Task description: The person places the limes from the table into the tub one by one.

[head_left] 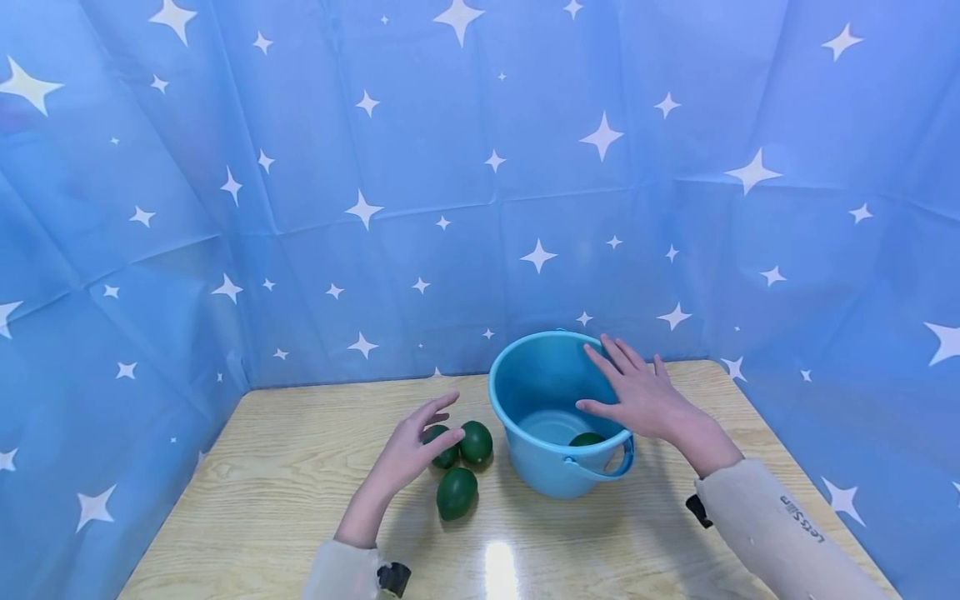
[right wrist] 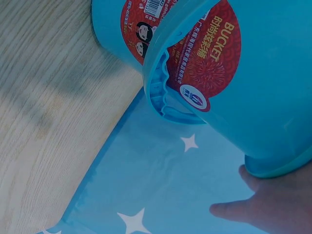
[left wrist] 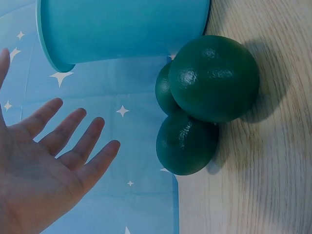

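Fruits: three dark green, glossy, egg-shaped fruits (head_left: 459, 467) lie in a tight cluster on the pale wood-grain tabletop (head_left: 285, 492), just left of the bucket; in the left wrist view all three touch one another (left wrist: 204, 97).
Fourth fruit: one more dark green fruit (head_left: 586, 439) rests on the bucket floor, near the front wall, partly hidden by the rim.
Bucket: round light blue plastic bucket (head_left: 525, 392) stands upright near the middle of the table; its blue handle (head_left: 611, 471) hangs folded down at the front. The right wrist view shows a red label reading "BUCKET" (right wrist: 204, 53) on the outer wall.
Left hand: left hand (head_left: 414, 446) hovers right by the cluster, fingers straight and spread, palm bare (left wrist: 44, 175); it holds nothing. Whether the fingertips touch the rear fruit cannot be told.
Right hand: right hand (head_left: 636, 393) is spread flat over the right side of the bucket's mouth, fingers extended, gripping nothing; contact with the rim is unclear.
Surroundings: blue cloth with white stars (head_left: 480, 167) hangs behind and on both sides of the table.
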`<state>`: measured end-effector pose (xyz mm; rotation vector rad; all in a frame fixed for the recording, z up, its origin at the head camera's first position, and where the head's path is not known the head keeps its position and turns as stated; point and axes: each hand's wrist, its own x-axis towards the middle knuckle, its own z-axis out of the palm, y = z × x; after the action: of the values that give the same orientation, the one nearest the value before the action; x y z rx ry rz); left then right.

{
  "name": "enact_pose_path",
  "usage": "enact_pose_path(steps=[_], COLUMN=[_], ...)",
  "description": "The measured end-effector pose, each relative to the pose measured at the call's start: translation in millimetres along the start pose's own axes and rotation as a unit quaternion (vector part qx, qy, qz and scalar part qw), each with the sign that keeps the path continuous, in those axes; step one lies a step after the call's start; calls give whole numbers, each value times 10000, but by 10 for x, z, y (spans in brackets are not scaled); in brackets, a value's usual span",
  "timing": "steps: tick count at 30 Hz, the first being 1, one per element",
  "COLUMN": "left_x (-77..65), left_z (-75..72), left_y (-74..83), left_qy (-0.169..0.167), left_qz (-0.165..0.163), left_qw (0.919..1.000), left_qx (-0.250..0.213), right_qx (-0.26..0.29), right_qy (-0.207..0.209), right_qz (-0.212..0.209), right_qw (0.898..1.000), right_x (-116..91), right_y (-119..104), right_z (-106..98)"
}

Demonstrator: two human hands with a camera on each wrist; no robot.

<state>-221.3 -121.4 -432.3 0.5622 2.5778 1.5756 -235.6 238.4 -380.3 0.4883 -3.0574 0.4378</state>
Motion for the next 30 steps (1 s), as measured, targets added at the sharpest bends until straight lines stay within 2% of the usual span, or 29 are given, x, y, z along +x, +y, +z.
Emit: enact_pose_path(steps=[4,10,21,30], left_x=[-34,-84,-149,-176], left_z=[-20,-48,-81,-90], left_y=[-38,-77,-159,-205], left_qy=[-115,-221,-566,-682], left_qz=[21,-155,-366,-503], left_qw=[9999,9994,9976,9961], left_qx=[76,226,164,225], right_qx=[-11,-38,20,27], right_qy=[34,43,-20,18], right_qz=[-20,-37,-19,-33], right_qw=[10000,10000,10000,10000], right_x=[-4,-3,3,-5], right_y=[-16,-25,-12,-24], right_z=[-9,-14,-18,-20])
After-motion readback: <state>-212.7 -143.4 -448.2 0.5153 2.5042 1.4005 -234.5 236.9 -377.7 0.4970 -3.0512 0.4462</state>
